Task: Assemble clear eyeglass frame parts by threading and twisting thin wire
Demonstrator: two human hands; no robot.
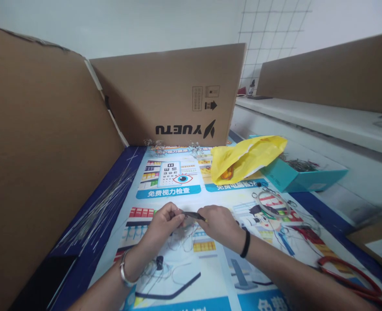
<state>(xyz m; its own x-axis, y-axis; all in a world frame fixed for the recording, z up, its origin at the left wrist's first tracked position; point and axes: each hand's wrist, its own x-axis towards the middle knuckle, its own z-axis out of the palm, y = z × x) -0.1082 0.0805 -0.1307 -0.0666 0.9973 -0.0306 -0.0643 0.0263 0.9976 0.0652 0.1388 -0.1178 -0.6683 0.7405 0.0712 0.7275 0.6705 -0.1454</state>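
Over the middle of the printed poster, my right hand is closed around dark-jawed pliers. The jaws point left, towards my left hand, whose thumb and fingers are pinched together at the tip of the pliers. Thin wire loops down between the hands and seems to come from that pinch, though the exact spot is too small to make out. Below my left wrist lies a loose tangle of fine wire with a small dark piece on it.
Straight wires lie along the left edge. Cardboard panels stand behind and at left. A yellow bag leans on a teal box of wire pieces. At right are a wire coil and a red-handled tool.
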